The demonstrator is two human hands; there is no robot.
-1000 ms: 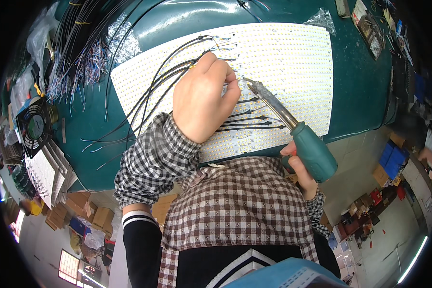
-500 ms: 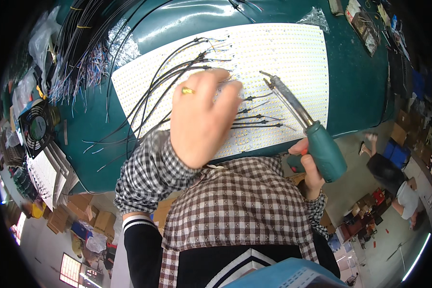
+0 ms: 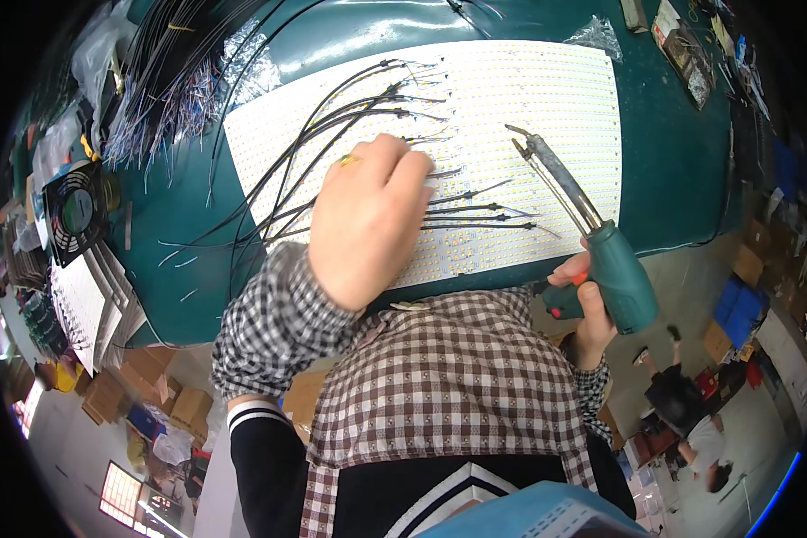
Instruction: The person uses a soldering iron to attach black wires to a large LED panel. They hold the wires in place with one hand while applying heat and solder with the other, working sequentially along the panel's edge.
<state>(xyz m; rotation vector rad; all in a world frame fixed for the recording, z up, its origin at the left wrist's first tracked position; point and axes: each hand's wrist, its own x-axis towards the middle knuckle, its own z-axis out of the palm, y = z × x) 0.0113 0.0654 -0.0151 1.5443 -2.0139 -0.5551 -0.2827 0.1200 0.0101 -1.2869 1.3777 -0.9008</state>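
Note:
My right hand (image 3: 592, 309) is wrapped round the green handle of a soldering gun (image 3: 626, 285). Its metal tip points up and left, above a large white LED panel (image 3: 547, 99). Over the panel's middle is my left hand (image 3: 368, 220), back up, fingers curled down and a yellow ring on one finger. The fingertips are hidden, so what they pinch cannot be seen. Several black cables (image 3: 323, 123) with thin stripped wire ends lie across the panel, above and below this hand, and some pass under it.
The panel lies on a green table (image 3: 668, 152). A bundle of wires (image 3: 175, 99) and clear plastic bags are at the far left. A black fan (image 3: 73, 213) and stacked white sheets (image 3: 94, 309) stand at the left edge. Another person (image 3: 681, 403) is beyond the table at lower right.
The soldering gun has shifted slightly right in the view. My left hand has drawn slightly left over the panel, its fingers more curled. The person in the background has moved.

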